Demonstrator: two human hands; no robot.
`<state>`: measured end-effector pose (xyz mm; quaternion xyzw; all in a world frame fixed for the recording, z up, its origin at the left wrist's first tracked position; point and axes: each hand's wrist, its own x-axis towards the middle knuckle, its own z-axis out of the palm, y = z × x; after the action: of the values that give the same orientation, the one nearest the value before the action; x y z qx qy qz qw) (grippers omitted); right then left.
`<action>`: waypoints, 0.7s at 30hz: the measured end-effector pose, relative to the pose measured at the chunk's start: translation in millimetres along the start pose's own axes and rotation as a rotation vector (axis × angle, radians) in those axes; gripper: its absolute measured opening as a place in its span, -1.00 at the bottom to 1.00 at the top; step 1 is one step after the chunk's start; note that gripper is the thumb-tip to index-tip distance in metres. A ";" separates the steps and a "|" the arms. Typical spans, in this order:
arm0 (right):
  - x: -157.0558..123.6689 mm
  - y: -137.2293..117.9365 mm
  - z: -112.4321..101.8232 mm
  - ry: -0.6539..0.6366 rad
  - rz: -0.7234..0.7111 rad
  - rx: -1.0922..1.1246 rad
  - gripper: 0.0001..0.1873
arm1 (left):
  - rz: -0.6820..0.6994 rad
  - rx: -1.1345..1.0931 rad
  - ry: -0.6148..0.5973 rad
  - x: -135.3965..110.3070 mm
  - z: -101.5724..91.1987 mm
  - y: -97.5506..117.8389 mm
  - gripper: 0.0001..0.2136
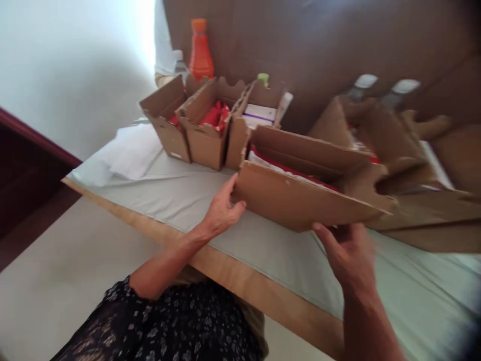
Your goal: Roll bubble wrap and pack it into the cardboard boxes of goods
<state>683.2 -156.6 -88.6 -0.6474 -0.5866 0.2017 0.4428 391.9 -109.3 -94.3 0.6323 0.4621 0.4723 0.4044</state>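
Note:
A long open-topped cardboard box (296, 198) is between my two hands, tilted, its right end raised off the table. Inside it lies a red and white packet (289, 170). My left hand (222, 209) grips the box's left end, fingers behind the corner and thumb by the front face. Beneath the right part, my right hand (349, 253) supports the lower edge, with the thumb at the front and the other fingers partly hidden under the box.
Cardboard boxes with red packets (215, 115) and white cartons (259, 113) stand at the back left. More boxes (432, 210) stand right. Behind are an orange bottle (201, 52) and white-capped bottles (404, 90). White cloth (131, 150) lies left; the table has a wooden edge (233, 268).

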 end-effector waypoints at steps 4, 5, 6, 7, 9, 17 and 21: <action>-39.4 21.1 6.4 -0.103 0.061 -0.159 -0.39 | 0.030 0.255 -0.038 -9.8 -39.2 -13.5 -0.39; -49.4 26.8 7.6 -0.110 0.041 -0.209 -0.41 | 0.043 0.348 -0.006 -14.4 -57.1 -18.2 -0.46; -57.8 31.8 8.9 -0.106 0.012 -0.256 -0.43 | 0.056 0.449 0.046 -18.1 -78.7 -23.2 -0.53; -64.2 35.8 10.5 -0.096 -0.021 -0.298 -0.46 | 0.064 0.557 0.123 -20.1 -103.4 -28.0 -0.59; -70.6 40.8 13.7 -0.089 -0.065 -0.355 -0.48 | 0.024 0.765 0.314 -17.6 -158.4 -35.3 -0.66; -62.7 44.9 20.7 -0.047 -0.104 -0.398 -0.43 | -0.524 0.889 0.616 32.9 -301.5 -34.3 -0.82; -63.1 51.3 21.3 -0.049 -0.177 -0.421 -0.45 | -0.564 0.728 0.663 39.9 -307.1 -28.8 -0.81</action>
<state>681.8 -204.5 -157.7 -0.6665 -0.6808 0.0509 0.2994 93.0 -40.7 -43.1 0.4011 0.8484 0.3295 0.1039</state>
